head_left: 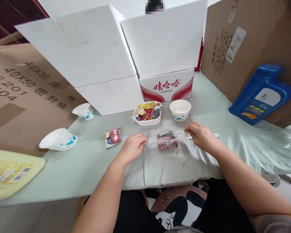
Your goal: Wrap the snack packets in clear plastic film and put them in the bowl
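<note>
A clear plastic bag point(167, 141) with dark red pieces inside is stretched sideways between my hands, just over the table. My left hand point(133, 147) pinches the bag's left end between thumb and fingers. At the opposite end, my right hand point(202, 135) is closed on the bag's other end. What the pieces in the bag are, I cannot make out. Left of my left hand lies a small red-and-white snack packet point(113, 137). Beyond the bag stand a white bowl of wrapped snacks point(147, 122) and a white paper cup point(180, 116). A shiny object point(216, 135) shows partly behind my right hand.
Two paper cups, one tipped point(59, 139) and one farther back point(84, 111), are on the left. A pale yellow jug point(13, 174) and a blue bottle point(259, 97) flank the green cloth point(94, 171). White boxes point(87, 48) and brown cartons point(235, 74) line the back.
</note>
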`<state>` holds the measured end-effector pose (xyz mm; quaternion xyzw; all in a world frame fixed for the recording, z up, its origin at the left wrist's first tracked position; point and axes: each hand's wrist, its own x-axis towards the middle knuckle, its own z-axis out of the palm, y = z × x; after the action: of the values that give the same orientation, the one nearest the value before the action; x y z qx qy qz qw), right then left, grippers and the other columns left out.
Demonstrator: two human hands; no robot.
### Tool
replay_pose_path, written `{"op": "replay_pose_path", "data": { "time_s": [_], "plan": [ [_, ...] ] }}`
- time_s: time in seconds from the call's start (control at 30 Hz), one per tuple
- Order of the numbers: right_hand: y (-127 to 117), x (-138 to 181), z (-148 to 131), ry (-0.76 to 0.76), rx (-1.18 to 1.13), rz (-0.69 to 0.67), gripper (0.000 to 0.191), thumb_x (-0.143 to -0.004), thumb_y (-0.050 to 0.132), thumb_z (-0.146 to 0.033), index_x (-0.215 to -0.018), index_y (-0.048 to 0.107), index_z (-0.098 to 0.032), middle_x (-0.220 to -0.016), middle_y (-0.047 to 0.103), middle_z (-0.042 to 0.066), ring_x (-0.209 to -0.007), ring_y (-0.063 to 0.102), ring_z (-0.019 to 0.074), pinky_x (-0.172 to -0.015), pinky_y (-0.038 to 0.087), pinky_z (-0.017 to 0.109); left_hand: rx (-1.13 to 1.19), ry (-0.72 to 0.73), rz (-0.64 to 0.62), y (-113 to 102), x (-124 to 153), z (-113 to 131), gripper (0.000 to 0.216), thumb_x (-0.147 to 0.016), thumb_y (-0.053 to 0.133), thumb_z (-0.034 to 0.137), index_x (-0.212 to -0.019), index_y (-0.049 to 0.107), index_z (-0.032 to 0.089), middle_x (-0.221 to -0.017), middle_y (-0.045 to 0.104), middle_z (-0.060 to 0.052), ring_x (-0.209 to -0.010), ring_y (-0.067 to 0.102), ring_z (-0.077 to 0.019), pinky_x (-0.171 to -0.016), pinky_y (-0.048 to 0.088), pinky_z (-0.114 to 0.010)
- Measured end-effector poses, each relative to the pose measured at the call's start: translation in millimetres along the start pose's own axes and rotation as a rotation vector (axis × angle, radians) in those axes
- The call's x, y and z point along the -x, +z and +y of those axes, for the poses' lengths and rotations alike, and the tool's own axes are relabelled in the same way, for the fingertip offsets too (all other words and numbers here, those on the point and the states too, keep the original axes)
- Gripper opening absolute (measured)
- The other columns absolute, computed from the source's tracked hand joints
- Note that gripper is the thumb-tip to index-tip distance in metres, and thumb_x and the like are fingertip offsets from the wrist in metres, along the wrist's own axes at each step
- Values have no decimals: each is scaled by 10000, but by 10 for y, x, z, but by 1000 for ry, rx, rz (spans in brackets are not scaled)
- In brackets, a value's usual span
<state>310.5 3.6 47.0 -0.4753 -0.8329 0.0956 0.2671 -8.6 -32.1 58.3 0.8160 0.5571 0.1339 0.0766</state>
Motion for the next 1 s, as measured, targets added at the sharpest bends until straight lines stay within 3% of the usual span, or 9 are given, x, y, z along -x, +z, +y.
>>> {"op": "replay_pose_path", "data": {
  "time_s": [0.1,0.2,0.3,0.4,0.53,0.67,0.73,0.83,1.0],
  "plan": [
    [-3,4,33,39,147,94,331,-744,425,4,-866,674,-179,-967,679,104,-924,604,263,-794,481,375,-19,5,-33,-5,40,15,268,-779,467,68,-893,666,207,-954,687,-46,-899,643,-221,-817,502,-359],
    [17,30,-67,-107,43,186,305,-799,452,-35,-975,658,-175,-1067,662,116,-1044,581,265,-900,475,402,-46,80,172,-4,79,147,257,-800,500,92,-990,642,190,-1071,657,-74,-1016,601,-241,-901,478,-398],
    [83,49,-216,-335,-29,82,362,-857,575,-198,-1217,565,-170,-1278,575,141,-1228,491,277,-999,427,438,-29,253,236,26,88,338,304,-833,552,135,-1129,605,180,-1151,636,-86,-1115,550,-240,-972,442,-406],
    [134,52,-311,-396,89,-46,328,-835,624,-185,-1160,599,-158,-1301,566,158,-1268,453,318,-1026,364,498,-99,335,192,66,101,494,255,-872,529,125,-1097,635,183,-1023,678,-72,-1052,565,-240,-930,439,-412],
    [60,140,-442,-401,159,-259,177,-869,500,-70,-821,642,-163,-904,681,93,-876,612,207,-803,432,349,-152,295,-51,35,245,638,232,-867,489,69,-822,679,195,-802,660,-39,-900,593,-218,-835,446,-374],
    [-24,311,-627,-413,164,-608,99,-848,578,-134,-867,667,-174,-810,681,54,-722,627,180,-622,391,281,-95,196,-451,-11,407,773,142,-803,566,118,-791,678,206,-799,671,-28,-792,640,-209,-704,467,-317],
    [-22,356,-681,-349,198,-698,96,-866,612,-239,-891,680,-174,-845,701,66,-757,658,207,-616,395,282,-86,134,-534,0,400,802,70,-803,620,238,-797,676,197,-807,683,-45,-775,658,-233,-664,475,-317],
    [-4,363,-692,-239,287,-653,215,-913,574,-348,-912,684,-164,-841,719,94,-769,681,242,-619,414,298,-121,51,-435,47,300,761,141,-878,543,261,-861,665,192,-858,682,-56,-789,667,-238,-669,494,-324],
    [-43,338,-679,-70,415,-455,457,-861,630,-483,-1165,606,-143,-815,717,103,-699,682,267,-576,428,319,-140,32,-45,109,181,621,299,-872,493,112,-1136,589,214,-1112,636,-64,-928,657,-216,-762,532,-325]
  ]
}}
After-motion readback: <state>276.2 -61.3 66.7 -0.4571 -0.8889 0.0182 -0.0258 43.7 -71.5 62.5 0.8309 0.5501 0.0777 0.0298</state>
